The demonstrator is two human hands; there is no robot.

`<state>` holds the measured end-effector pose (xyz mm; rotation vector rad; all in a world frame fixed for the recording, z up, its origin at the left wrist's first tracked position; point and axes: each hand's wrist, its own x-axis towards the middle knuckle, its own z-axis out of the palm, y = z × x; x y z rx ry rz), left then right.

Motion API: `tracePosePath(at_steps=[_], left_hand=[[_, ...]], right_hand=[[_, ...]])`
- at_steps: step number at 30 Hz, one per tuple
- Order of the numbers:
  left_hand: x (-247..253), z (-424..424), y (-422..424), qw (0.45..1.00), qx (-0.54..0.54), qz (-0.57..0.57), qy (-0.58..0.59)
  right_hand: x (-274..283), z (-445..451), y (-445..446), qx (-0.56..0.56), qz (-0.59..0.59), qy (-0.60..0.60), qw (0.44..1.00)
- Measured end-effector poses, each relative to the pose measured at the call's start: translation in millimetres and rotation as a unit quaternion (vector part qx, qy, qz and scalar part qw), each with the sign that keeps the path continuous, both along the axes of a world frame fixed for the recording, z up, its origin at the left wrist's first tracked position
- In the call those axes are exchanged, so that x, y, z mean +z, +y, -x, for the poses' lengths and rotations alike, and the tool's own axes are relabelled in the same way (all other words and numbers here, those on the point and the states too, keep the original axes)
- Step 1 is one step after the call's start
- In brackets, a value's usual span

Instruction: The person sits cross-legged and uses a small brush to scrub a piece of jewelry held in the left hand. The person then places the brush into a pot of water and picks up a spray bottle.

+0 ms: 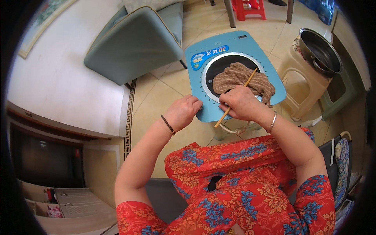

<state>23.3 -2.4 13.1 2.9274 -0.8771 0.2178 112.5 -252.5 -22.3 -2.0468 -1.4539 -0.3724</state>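
Observation:
Before me stands a light-blue portable electric cooktop with a round black plate inside a silver ring. A brown striped cloth lies crumpled on the plate and hangs over the ring at the right. My right hand grips a thin wooden stick, like a chopstick. It slants across the cloth, its lower end past the cooktop's front edge. My left hand is at the cooktop's front left corner, fingers curled against the edge. Its fingertips are partly hidden, so its hold is unclear.
A metal pan rests on a cream plastic stool at the right. A grey-blue chair stands at the left, by the wall. The cooktop's white cable loops below its front edge. Farther back is a red stool.

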Motion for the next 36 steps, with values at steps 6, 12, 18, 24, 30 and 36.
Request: tracePosePath(at_steps=[6,12,18,24,30,36], left_hand=[[-10,4,2,0.985,0.059,0.161,0.019],[-7,6,5,0.979,0.068,0.186,0.053],[-8,-9,20,0.984,-0.006,0.163,0.07],[-8,-19,24,0.985,-0.066,0.147,0.061],[-21,-17,20,0.988,-0.032,0.15,0.013],[-35,-14,13,0.978,0.039,0.202,-0.029]], right_hand=[[-1,-2,2,-0.003,0.007,0.01,1.0],[-3,-3,2,-0.007,0.002,-0.003,1.0],[-5,-2,2,-0.011,0.008,-0.002,1.0],[-7,-3,1,-0.023,0.034,0.011,0.999],[-7,-2,0,-0.027,0.047,0.008,0.999],[-2,0,1,-0.042,0.045,0.015,0.998]])
